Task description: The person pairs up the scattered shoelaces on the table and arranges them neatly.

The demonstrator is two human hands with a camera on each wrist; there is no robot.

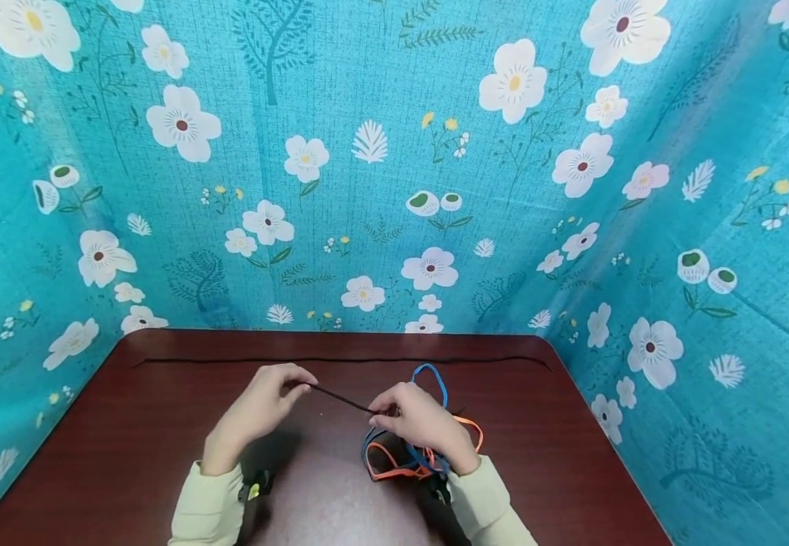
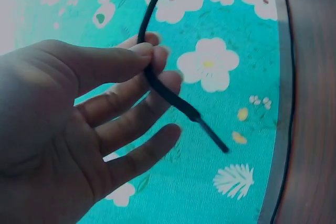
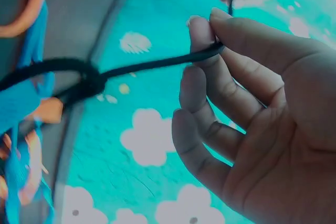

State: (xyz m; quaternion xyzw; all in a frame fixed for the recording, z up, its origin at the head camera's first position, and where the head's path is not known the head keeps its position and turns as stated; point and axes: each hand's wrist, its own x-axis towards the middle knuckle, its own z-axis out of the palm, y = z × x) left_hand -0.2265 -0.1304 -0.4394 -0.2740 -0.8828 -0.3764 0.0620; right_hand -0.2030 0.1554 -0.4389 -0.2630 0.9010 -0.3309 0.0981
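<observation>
A black shoelace runs fairly taut between the two hands above the table. My left hand pinches it between thumb and forefinger near one end. In the left wrist view, the lace's thin tip hangs past the other fingers. Farther along, my right hand pinches the lace between thumb and fingertips. Beyond that grip, the right wrist view shows a black knot with a loop. Blue lace and orange lace lie tangled beneath the right hand, which partly hides them.
Another black lace stretches nearly straight across the far part of the dark red table. A teal flowered cloth hangs behind the table and along both sides.
</observation>
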